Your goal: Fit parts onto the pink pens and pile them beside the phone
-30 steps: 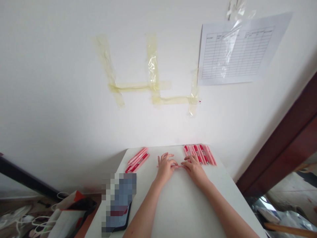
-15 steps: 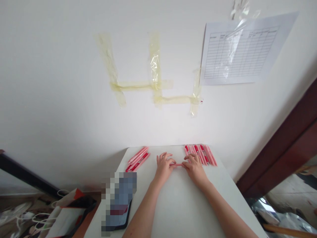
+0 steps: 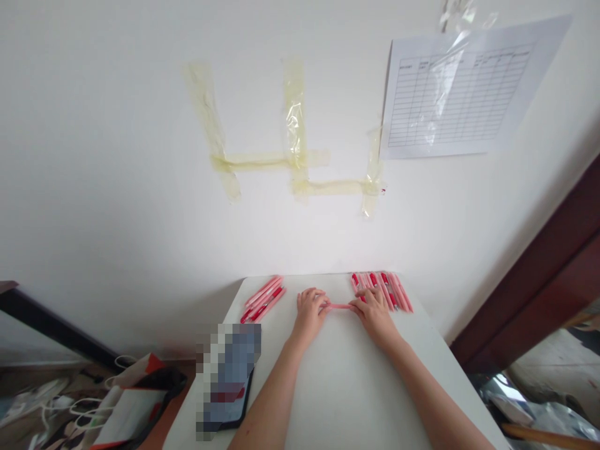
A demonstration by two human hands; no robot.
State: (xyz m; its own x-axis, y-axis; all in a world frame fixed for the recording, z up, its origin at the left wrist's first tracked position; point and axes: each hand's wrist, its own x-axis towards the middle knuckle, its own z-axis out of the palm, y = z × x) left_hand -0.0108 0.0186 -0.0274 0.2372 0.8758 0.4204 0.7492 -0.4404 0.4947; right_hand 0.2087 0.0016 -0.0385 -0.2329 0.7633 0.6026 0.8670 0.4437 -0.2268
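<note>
A slim pink pen (image 3: 340, 306) is stretched level between my two hands, just above or on the white table (image 3: 349, 387); I cannot tell which. My left hand (image 3: 309, 314) pinches its left end, fingers curled over it. At the other end, the thumb and fingers of my right hand (image 3: 376, 314) close on the pen. Behind my right hand lies a row of pink and red pens (image 3: 387, 290), side by side. A smaller bundle of similar pens (image 3: 263, 300) lies slanted to the left of my left hand.
A phone (image 3: 232, 387), partly blurred out, lies at the table's left edge. The white wall (image 3: 262, 231) rises right behind the table, with yellowed tape (image 3: 294, 119) and a printed sheet (image 3: 469, 94) on it. Bags and cables (image 3: 126, 406) clutter the floor at left.
My hands have drawn slightly apart along the pen, and more of its middle shows. My left fingers have curled in closer. The view has shifted a little.
</note>
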